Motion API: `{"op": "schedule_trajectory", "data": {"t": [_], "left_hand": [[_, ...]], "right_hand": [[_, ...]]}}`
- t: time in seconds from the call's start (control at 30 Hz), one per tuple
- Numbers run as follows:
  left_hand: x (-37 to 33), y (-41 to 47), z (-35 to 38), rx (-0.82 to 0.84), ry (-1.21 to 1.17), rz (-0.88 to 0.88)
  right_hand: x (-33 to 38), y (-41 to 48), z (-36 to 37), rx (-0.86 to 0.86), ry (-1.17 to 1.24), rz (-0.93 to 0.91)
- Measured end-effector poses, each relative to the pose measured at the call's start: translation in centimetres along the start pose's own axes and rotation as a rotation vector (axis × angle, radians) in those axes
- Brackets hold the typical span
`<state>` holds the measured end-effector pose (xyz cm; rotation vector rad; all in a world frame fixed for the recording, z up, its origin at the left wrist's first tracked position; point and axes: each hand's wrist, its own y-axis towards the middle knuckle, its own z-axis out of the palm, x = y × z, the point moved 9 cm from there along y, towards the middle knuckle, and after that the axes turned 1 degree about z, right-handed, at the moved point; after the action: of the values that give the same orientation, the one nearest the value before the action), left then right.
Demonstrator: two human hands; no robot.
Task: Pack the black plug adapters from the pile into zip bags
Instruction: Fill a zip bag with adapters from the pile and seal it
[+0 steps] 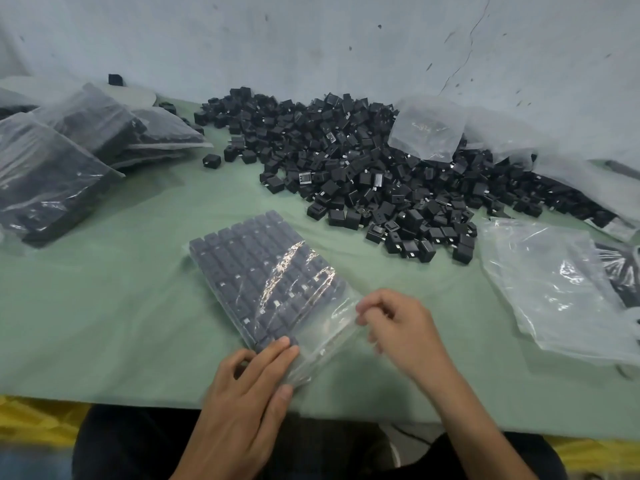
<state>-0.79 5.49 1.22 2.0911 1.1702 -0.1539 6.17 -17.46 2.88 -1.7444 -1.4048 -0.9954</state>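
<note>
A zip bag [263, 271] lies on the green bench [104, 306], slanting away from the hands. It is filled with black adapters [239, 244] set in tight rows, and its clear mouth end points toward the person. The left hand [249, 382] holds the near corner of that end, with its fingers laid nearly straight on top beside the last row and its thumb at the edge below. The right hand [401, 327], just beside it, has curled fingers and pinches the far side of the mouth at the fingertips.

Beyond both hands, well apart from them, the pile [363, 161] of loose adapters spreads across the bench to the wall [311, 39]. A crumpled clear bag [426, 129] lies on top of the pile. It has faint marks that are too blurred to read.

Ahead and to the left of the left hand, several filled bags [52, 174] lean on one another. To the right of the right hand lies a stack of empty bags [554, 282]. No print on the adapters can be read.
</note>
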Motion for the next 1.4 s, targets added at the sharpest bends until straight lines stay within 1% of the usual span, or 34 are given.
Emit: {"op": "schedule_trajectory", "data": {"t": [0.07,0.13,0.23,0.33,0.43,0.5,0.53,0.57,0.67,0.7,0.73,0.83,0.97,1.07,1.23,1.3,1.4], "left_hand": [[-0.1,-0.1,0.2,0.003,0.013,-0.003],[0.2,-0.1,0.4,0.012,0.026,-0.038],[0.4,-0.1,0.4,0.009,0.033,-0.069],[0.2,0.0,0.3,-0.003,0.05,-0.067],[0.1,0.1,0.2,-0.015,0.055,-0.075],[0.1,0.1,0.2,-0.016,0.055,-0.076],[0.1,0.1,0.2,-0.014,0.053,-0.074],[0.2,0.0,0.2,-0.012,0.051,-0.071],[0.4,-0.1,0.5,0.014,0.038,-0.078],[0.5,-0.2,0.6,0.028,0.036,-0.088],[0.7,-0.2,0.7,0.043,0.035,-0.103],[1.0,-0.3,1.2,0.098,0.019,-0.147],[1.0,-0.5,1.3,0.126,-0.001,-0.156],[1.0,-0.5,1.2,0.115,-0.012,-0.167],[0.9,-0.5,1.2,0.092,-0.072,-0.225],[1.0,-0.4,1.2,0.098,-0.083,-0.239],[1.1,-0.4,1.2,0.107,-0.09,-0.241]], "right_hand": [[0.7,3.6,-3.5,-0.149,-0.186,-0.083],[1.2,7.2,-5.3,-0.234,-0.418,-0.144],[0.4,11.8,-5.4,-0.233,-0.688,-0.178],[-1.4,14.3,-4.4,-0.169,-0.898,-0.137],[-1.3,14.8,-4.1,-0.234,-0.978,-0.156],[-0.5,14.3,-4.2,-0.298,-0.923,-0.192],[-0.2,13.9,-4.4,-0.307,-0.841,-0.207],[0.0,13.4,-4.8,-0.291,-0.699,-0.2],[0.4,10.2,-5.8,-0.178,-0.151,-0.096],[0.5,8.3,-6.2,-0.167,-0.025,-0.076],[0.3,6.2,-6.5,-0.166,0.034,-0.058],[-1.7,-0.7,-6.1,-0.161,0.0,-0.017],[-3.9,-6.1,-1.7,0.015,0.103,0.057],[-3.4,-6.7,2.0,0.109,0.196,0.08],[-0.8,-5.2,5.6,0.108,0.2,0.011],[-0.3,-4.8,6.4,0.09,0.219,0.021],[-0.2,-4.6,7.6,0.102,0.358,0.063]]}}
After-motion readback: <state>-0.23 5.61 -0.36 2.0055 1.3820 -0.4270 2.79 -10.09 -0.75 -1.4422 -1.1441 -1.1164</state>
